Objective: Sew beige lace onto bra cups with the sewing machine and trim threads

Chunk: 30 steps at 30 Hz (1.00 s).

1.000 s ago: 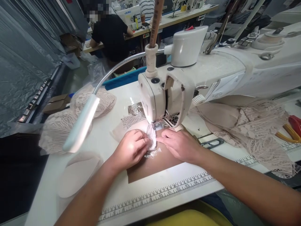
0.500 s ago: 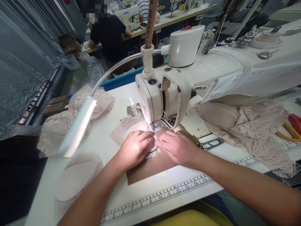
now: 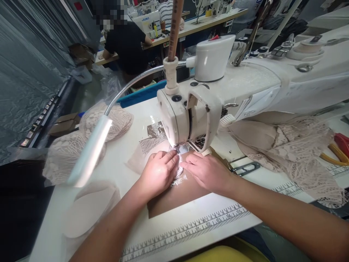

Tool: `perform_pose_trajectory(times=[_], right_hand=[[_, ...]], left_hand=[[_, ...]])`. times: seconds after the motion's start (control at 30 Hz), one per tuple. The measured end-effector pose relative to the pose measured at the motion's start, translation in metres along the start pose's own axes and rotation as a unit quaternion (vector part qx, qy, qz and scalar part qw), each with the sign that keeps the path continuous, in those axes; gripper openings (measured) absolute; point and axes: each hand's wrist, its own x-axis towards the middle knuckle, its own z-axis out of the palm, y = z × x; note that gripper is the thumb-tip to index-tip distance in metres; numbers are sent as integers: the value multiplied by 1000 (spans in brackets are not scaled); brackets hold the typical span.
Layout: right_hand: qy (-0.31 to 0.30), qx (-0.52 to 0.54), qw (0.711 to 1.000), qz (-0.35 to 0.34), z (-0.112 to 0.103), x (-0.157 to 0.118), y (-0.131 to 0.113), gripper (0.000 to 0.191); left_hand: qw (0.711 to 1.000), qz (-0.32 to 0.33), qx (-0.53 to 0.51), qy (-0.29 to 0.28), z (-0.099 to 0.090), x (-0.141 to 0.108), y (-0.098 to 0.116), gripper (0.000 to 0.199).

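My left hand (image 3: 159, 171) lies beside the presser foot of the white sewing machine (image 3: 174, 116). Its fingers are bent together and press on a beige mesh-and-lace fabric piece (image 3: 137, 154), which spreads out to its left. Close by on the right, my right hand (image 3: 205, 171) has thumb and forefinger brought together at the fabric's edge under the needle. A shiny pale strip (image 3: 180, 178) shows between the hands. Beneath them is a flat brown sheet (image 3: 174, 200). The fingertips partly hide the fabric and the needle area.
A lit lamp (image 3: 92, 149) on a bendable neck hangs at left. Stacked lace cups (image 3: 109, 120) and a loose beige cup piece (image 3: 89, 207) lie on the left. More lace fabric (image 3: 294, 145) and yellow-handled scissors (image 3: 334, 156) are at right. A person (image 3: 127, 47) sits beyond.
My hands stay close to the needle, with small finger shifts. The left fingers now reach slightly nearer the presser foot. The view has tilted slightly.
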Motion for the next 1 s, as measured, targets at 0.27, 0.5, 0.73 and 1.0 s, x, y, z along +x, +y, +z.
perform_pose_trajectory(times=[0.27, 0.5, 0.73, 1.0], right_hand=[[22, -29, 998, 49, 0, 6, 2, 29], [10, 11, 999, 42, -3, 4, 5, 32], [-11, -8, 1000, 13, -2, -1, 1, 27], [11, -14, 999, 40, 1, 7, -2, 34]], left_hand=[[1000, 6, 0, 5, 0, -6, -5, 32], [997, 53, -52, 0, -5, -15, -3, 30], [998, 44, -49, 3, -2, -13, -2, 31], [998, 17, -35, 42, 4, -10, -12, 29]])
